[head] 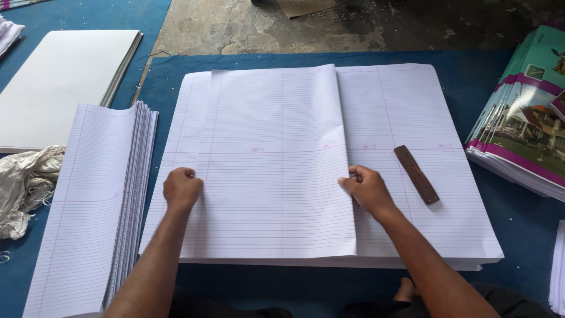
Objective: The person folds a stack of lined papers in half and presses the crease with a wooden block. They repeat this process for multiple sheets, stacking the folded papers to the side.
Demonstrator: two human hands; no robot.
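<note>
A wide stack of large white ruled sheets (435, 229) lies on a blue mat. On top of it rests a folded ruled sheet (273, 176), its fold running down the right edge. My left hand (181, 188) is curled into a fist and presses on the folded sheet's left edge. My right hand (366, 188) has its fingers closed on the fold at the right edge, pinching it. A flat brown strip with small holes (416, 174) lies on the stack just to the right of my right hand.
A tall pile of folded ruled sheets (88, 218) stands at the left. Plain white boards (59, 82) lie at the far left, crumpled white cloth (26, 182) beside them. Colourful printed covers (524, 129) are stacked at the right. Bare concrete floor (282, 26) lies beyond the mat.
</note>
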